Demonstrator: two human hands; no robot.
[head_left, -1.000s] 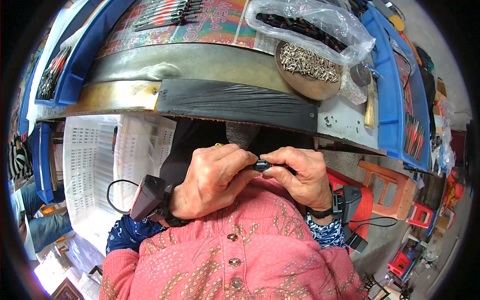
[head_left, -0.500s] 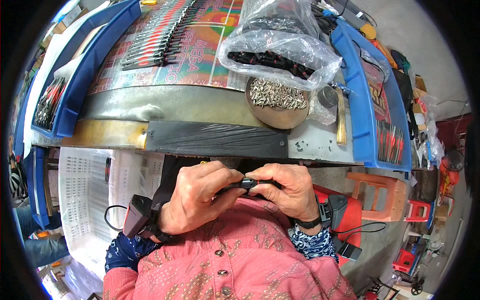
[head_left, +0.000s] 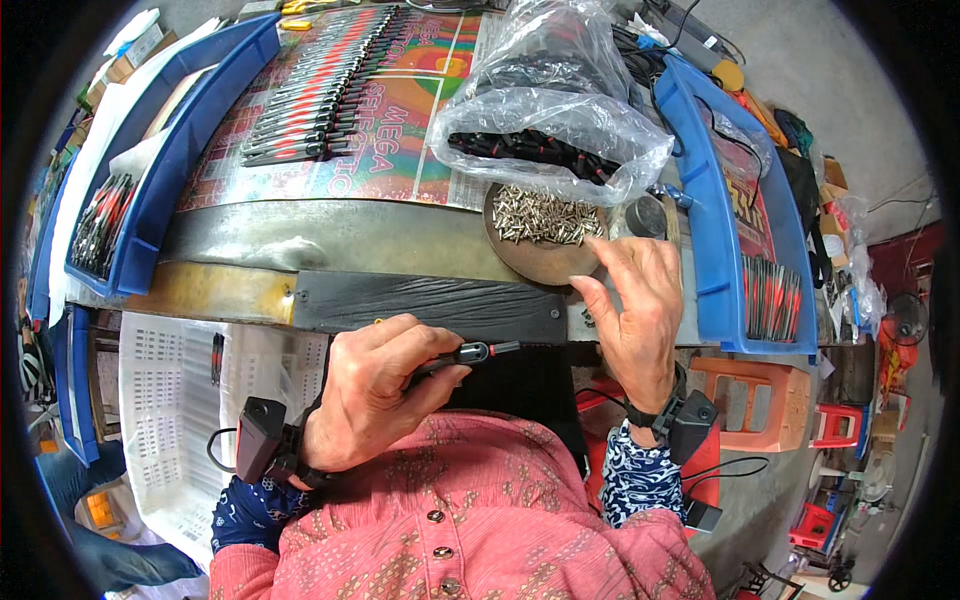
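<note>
My left hand (head_left: 385, 385) is closed around a slim black pen-like part (head_left: 478, 352). The part's tip points right and carries a thin red ring; my fingers hide its other end. My right hand (head_left: 640, 305) holds nothing I can see, its thumb and fingers apart at the front right rim of a round brown dish (head_left: 530, 264). Small silvery metal pins (head_left: 545, 214) lie heaped in that dish. Just behind it is a clear plastic bag (head_left: 560, 105), its mouth toward me, with many black parts (head_left: 535, 152) inside.
Slim black-and-red pieces (head_left: 310, 95) lie in a row on the printed bench cover. Blue trays stand at the left (head_left: 150, 245) and right (head_left: 715, 235), both holding similar pieces. A white crate (head_left: 165, 440) sits below the bench edge (head_left: 430, 305). An orange stool (head_left: 765, 405) stands right.
My right hand has let go of the black part and moved up and right to the dish, its fingers spreading. My left hand keeps hold of the part, nearly in place.
</note>
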